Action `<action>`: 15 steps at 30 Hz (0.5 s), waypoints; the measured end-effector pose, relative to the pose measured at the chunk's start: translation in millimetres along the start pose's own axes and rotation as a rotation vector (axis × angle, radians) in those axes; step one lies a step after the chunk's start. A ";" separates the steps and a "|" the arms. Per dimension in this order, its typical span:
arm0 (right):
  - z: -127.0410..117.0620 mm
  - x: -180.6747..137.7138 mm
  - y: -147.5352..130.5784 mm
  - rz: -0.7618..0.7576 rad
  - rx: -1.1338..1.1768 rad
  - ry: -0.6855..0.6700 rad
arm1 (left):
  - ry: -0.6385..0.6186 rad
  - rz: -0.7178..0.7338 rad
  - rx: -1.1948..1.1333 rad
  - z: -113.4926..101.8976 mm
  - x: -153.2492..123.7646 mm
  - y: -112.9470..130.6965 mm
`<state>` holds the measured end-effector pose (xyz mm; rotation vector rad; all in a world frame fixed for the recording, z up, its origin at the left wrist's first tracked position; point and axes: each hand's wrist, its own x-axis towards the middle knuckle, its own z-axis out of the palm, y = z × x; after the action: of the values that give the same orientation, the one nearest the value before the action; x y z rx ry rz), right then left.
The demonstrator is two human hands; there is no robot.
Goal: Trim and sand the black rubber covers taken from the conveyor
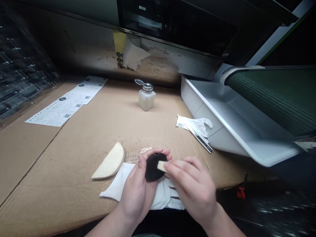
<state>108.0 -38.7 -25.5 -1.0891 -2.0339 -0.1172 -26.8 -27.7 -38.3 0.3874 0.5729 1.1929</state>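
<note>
My left hand (138,191) grips a small black oval part (152,167) between thumb and fingers, just above a white cloth (123,182) on the cardboard. My right hand (191,186) is closed in a pinch on a small pale block (161,166) pressed against the black part's face. A cream half-moon pad (110,162) lies on the cardboard just left of the cloth, touching neither hand.
A white dispenser bottle (146,97) with a metal flip cap stands mid-table. White gloves (195,126) lie beside a grey tray (222,121) at the right, under a green conveyor belt (278,95). Printed sheets (66,103) lie at the left. Cardboard (74,141) covers the table.
</note>
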 end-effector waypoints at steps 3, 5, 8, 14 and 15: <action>11.8 0.2 -15.4 -0.031 -0.018 -0.049 | 0.017 -0.014 0.001 0.2 -0.3 1.4; 10.2 -0.9 -15.0 -0.053 -0.040 -0.112 | 0.040 -0.028 0.004 0.7 -0.7 2.6; -4.5 0.3 2.3 -0.037 -0.040 -0.183 | 0.069 -0.021 -0.028 0.6 -0.2 3.2; -16.7 -0.2 50.0 0.141 -0.260 0.036 | 0.151 -0.048 -0.098 -0.1 0.9 4.4; -13.5 -3.0 52.1 0.159 -0.295 -0.004 | 0.161 -0.057 -0.106 0.4 0.7 5.2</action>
<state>155.2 -14.0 -32.8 -1.4298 -1.9652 -0.3418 -30.3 -25.3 -35.2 0.1849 0.6525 1.2004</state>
